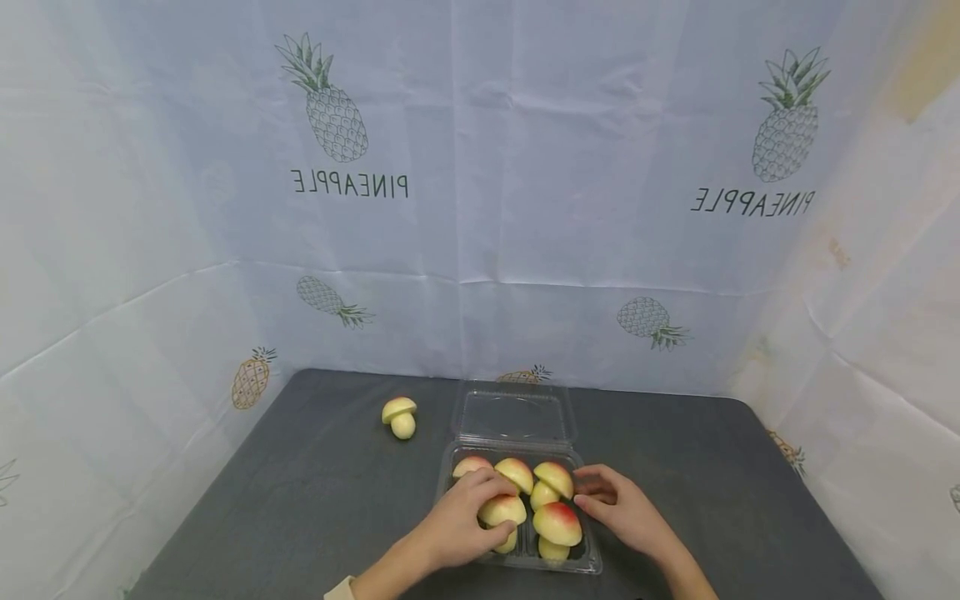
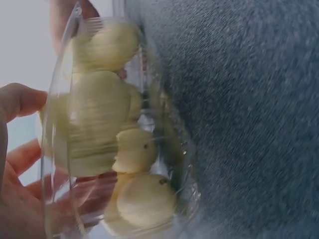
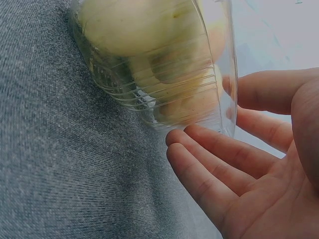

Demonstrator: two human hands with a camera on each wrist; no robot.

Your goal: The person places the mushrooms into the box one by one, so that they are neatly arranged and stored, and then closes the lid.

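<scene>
A clear plastic clamshell box point(image 1: 558, 565) stands on the dark table, packed with several yellow mushroom-shaped pieces with red-tinged caps. My left hand point(image 1: 461, 518) reaches over its left side, fingers and thumb around the front-left mushroom-shaped piece point(image 1: 502, 509). In the left wrist view the thumb point(image 2: 25, 100) lies at a piece's edge, and the box wall blurs the contents. My right hand point(image 1: 624, 510) is at the box's right edge with relaxed fingers beside the rim; in the right wrist view its fingers point(image 3: 214, 174) hold nothing. Pieces under my left hand are partly hidden.
The box's hinged lid point(image 1: 514, 414) lies folded back behind it. A single mushroom-shaped piece point(image 1: 401, 418) lies on the dark table point(image 1: 322, 500) to the left of the lid. White cloth point(image 1: 525, 208) with pineapple prints hangs around the table's back and sides.
</scene>
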